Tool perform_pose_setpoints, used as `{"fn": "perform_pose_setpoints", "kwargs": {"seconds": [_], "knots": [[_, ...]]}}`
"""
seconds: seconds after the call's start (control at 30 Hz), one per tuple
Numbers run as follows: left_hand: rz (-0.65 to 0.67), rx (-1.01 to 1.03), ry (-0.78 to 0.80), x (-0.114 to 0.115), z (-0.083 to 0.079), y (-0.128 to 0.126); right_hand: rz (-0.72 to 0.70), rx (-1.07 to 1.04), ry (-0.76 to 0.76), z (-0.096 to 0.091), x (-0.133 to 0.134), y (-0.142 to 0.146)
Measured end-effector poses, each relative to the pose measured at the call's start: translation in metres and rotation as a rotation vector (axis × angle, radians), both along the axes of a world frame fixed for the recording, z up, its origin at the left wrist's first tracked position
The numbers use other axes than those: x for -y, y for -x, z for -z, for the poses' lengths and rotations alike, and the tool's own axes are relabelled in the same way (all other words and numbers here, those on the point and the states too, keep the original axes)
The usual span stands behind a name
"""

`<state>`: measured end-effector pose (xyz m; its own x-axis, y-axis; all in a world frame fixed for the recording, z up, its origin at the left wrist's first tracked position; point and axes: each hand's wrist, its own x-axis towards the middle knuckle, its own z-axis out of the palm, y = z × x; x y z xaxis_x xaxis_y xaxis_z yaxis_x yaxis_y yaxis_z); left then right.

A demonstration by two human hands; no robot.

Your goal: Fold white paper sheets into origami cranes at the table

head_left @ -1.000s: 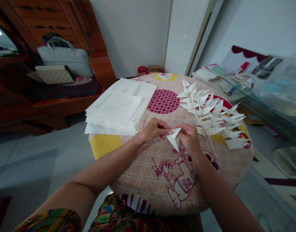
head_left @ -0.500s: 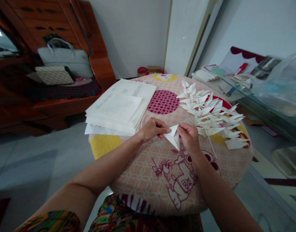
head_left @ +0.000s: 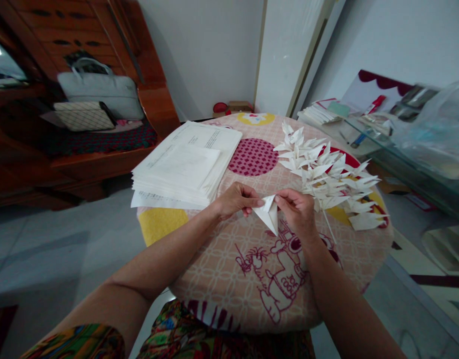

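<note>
A small piece of folded white paper, kite-shaped with its point toward me, is held up between both hands over the table. My left hand pinches its upper left corner between thumb and fingers. At the upper right edge, my right hand grips the same paper with thumb and forefinger. Many folded white paper cranes lie in a group just beyond my right hand. Left of the hands sits a thick stack of printed paper, with a smaller blank sheet on top.
The round table wears a patterned pink cloth. On the right, a glass-topped stand holds papers, a pen and a plastic bag. A wooden bench at the left carries a grey handbag and a checked purse.
My right hand has shifted slightly to the right along the folded paper's edge, its fingers a little straighter. My left hand keeps its pinch in the same place.
</note>
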<state>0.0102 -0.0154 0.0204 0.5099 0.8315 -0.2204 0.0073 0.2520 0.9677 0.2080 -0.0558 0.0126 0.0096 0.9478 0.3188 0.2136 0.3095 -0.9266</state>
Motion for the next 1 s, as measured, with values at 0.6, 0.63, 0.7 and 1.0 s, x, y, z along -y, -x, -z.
{"fn": "perform_pose_setpoints", "kwargs": {"seconds": [0.6, 0.63, 0.7, 1.0], "knots": [[-0.064, -0.001, -0.07, 0.003, 0.0, -0.005, -0.062, -0.335, 0.335, 0.007, -0.002, 0.013], [-0.061, 0.0, -0.072, 0.003, 0.0, -0.005, -0.067, -0.314, 0.32, 0.009, -0.003, 0.012], [-0.054, 0.004, -0.073, 0.003, 0.001, -0.004, -0.077, -0.285, 0.299, 0.011, -0.003, 0.011], [0.003, 0.034, -0.088, 0.002, 0.001, -0.002, -0.085, -0.26, 0.25, 0.012, -0.002, 0.009]]}}
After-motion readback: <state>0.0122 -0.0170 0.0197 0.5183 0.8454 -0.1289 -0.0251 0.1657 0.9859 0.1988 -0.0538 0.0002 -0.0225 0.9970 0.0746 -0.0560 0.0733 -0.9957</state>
